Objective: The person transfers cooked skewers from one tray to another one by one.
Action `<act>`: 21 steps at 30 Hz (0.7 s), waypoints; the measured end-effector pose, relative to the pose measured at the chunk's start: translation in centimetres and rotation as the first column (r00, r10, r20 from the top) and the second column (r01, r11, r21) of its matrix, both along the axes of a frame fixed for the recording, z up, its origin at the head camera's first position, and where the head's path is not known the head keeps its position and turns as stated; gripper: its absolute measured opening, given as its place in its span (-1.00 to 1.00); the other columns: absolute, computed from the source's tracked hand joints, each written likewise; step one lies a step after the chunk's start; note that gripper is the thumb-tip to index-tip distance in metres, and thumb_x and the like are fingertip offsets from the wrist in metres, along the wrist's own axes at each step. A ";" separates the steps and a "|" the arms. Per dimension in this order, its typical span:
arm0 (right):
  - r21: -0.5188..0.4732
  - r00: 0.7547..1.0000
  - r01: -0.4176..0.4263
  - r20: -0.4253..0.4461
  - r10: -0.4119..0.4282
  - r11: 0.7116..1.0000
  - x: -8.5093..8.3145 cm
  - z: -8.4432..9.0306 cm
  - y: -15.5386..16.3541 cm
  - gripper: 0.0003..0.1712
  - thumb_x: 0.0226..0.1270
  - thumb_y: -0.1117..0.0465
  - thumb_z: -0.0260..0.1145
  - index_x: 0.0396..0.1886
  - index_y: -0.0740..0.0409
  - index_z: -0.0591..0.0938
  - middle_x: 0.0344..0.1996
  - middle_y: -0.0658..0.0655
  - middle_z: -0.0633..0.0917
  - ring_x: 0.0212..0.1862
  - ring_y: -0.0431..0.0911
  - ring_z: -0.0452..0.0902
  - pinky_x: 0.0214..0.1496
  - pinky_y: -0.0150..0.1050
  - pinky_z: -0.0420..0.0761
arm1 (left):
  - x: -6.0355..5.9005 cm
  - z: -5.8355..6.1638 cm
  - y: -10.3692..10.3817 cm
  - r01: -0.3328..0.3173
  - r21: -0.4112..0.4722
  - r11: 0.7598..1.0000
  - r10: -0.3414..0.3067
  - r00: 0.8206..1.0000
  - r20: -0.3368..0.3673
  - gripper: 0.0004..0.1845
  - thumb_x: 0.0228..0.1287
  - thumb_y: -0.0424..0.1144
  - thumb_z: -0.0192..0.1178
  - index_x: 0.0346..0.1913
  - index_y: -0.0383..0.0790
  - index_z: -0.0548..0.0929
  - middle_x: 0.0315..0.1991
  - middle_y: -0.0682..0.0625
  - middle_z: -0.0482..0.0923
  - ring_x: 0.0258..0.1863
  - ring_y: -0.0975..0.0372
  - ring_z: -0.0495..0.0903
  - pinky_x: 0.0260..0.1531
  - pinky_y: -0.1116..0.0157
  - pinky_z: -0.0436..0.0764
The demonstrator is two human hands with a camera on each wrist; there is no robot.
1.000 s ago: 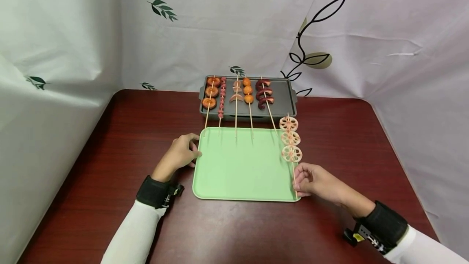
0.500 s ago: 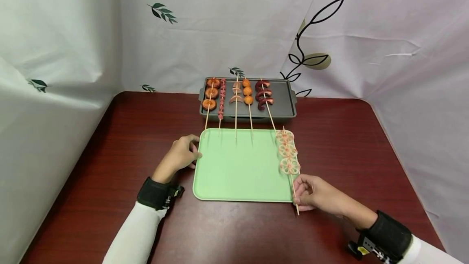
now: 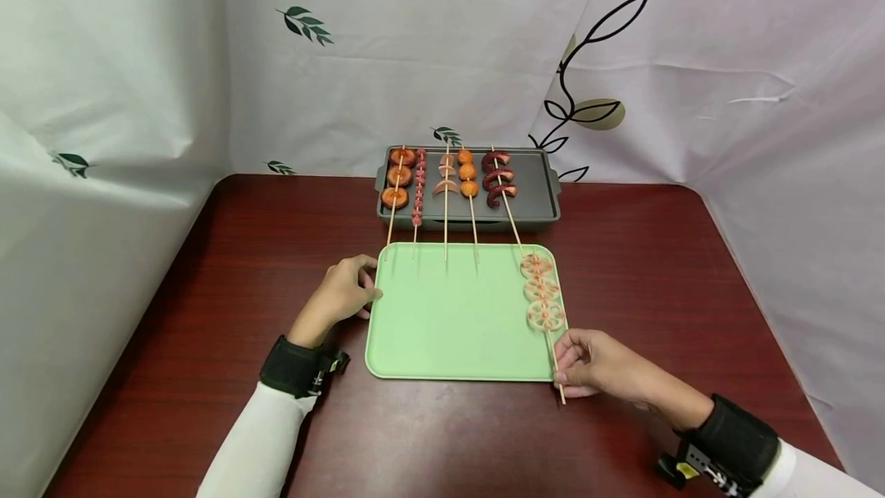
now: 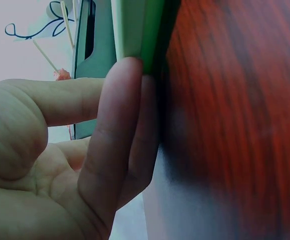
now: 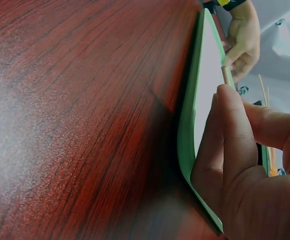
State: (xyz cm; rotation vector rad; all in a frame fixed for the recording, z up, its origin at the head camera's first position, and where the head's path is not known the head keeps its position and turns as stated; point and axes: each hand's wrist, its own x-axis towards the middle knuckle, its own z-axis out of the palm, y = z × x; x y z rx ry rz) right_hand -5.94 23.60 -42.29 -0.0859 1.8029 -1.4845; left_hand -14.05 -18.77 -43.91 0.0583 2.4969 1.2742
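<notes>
My right hand (image 3: 584,363) pinches the stick of a lotus root skewer (image 3: 545,316) near its lower end. Three pale slices with holes lie over the right side of a light green tray (image 3: 456,313), and the stick's end sticks out past the front right corner. In the right wrist view the fingers (image 5: 234,130) are bent at the tray's rim, with the stick tip above them. My left hand (image 3: 342,288) grips the tray's left edge, thumb at the rim. The left wrist view shows its fingers (image 4: 117,100) against the tray's side.
Behind the tray stands a dark grill pan (image 3: 528,183) bearing several skewers: mushroom slices (image 3: 396,197), small pink pieces (image 3: 417,198), pale crescents (image 3: 445,186), orange balls (image 3: 469,188) and octopus tentacles (image 3: 501,192). Their sticks overhang the tray's back edge. A patterned cloth (image 3: 415,37) hangs behind the table (image 3: 657,252).
My right hand has brought the lotus root skewer toward me and slightly left, onto the tray's right side. The left hand stays at the tray's edge.
</notes>
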 end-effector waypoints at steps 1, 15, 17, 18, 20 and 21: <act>-0.002 1.000 0.003 0.003 -0.003 1.000 0.0 0.0 0.0 -0.69 0.38 0.46 0.34 -0.02 0.52 0.45 -0.30 0.16 0.61 -0.22 -0.09 0.71 -0.14 -0.20 0.84 | 0.0 0.0 0.0 -0.001 -0.001 1.000 0.001 1.000 0.000 -0.41 0.34 -0.48 0.29 0.41 -0.43 0.42 -0.37 -0.20 0.56 -0.61 0.13 0.62 -0.56 0.20 0.78; 0.272 0.977 -0.044 -0.191 0.099 0.961 -0.1 -0.1 -0.1 -0.71 0.33 0.27 0.43 -0.11 0.33 0.55 -0.46 0.10 0.66 -0.48 -0.06 0.65 -0.53 -0.18 0.77 | 0.0 0.1 0.1 -0.002 -0.009 1.000 0.002 1.000 -0.004 -0.40 0.35 -0.48 0.29 0.42 -0.43 0.41 -0.37 -0.20 0.56 -0.61 0.13 0.63 -0.55 0.21 0.78; 0.309 0.962 -0.050 -0.242 0.129 0.950 -0.1 -0.2 0.0 -0.71 0.33 0.23 0.46 -0.13 0.30 0.57 -0.50 0.09 0.65 -0.51 -0.05 0.63 -0.56 -0.19 0.74 | -0.1 0.1 0.1 -0.001 -0.010 1.000 0.001 1.000 -0.006 -0.41 0.34 -0.48 0.29 0.42 -0.43 0.42 -0.37 -0.20 0.56 -0.61 0.13 0.62 -0.55 0.21 0.78; 0.324 0.953 -0.051 -0.268 0.143 0.945 -0.1 -0.2 -0.1 -0.72 0.32 0.22 0.46 -0.14 0.28 0.58 -0.52 0.08 0.65 -0.52 -0.06 0.62 -0.58 -0.20 0.73 | -0.1 0.1 0.1 0.000 -0.011 1.000 0.000 1.000 -0.008 -0.41 0.34 -0.48 0.29 0.41 -0.43 0.42 -0.38 -0.20 0.57 -0.62 0.13 0.62 -0.55 0.21 0.78; 0.342 0.937 -0.055 -0.306 0.166 0.938 0.0 -0.2 -0.1 -0.73 0.32 0.22 0.46 -0.14 0.27 0.59 -0.55 0.08 0.64 -0.55 -0.07 0.61 -0.61 -0.21 0.72 | -0.1 0.1 0.1 -0.001 -0.012 1.000 0.001 1.000 -0.010 -0.41 0.34 -0.48 0.29 0.41 -0.42 0.43 -0.38 -0.19 0.57 -0.62 0.13 0.62 -0.56 0.21 0.78; 0.347 0.932 -0.056 -0.317 0.173 0.936 0.0 -0.3 -0.1 -0.74 0.32 0.22 0.46 -0.14 0.26 0.60 -0.56 0.07 0.64 -0.56 -0.08 0.60 -0.61 -0.22 0.71 | -0.1 0.1 0.1 -0.001 -0.012 1.000 0.000 1.000 -0.011 -0.41 0.34 -0.48 0.29 0.41 -0.42 0.43 -0.38 -0.19 0.57 -0.62 0.14 0.62 -0.56 0.21 0.78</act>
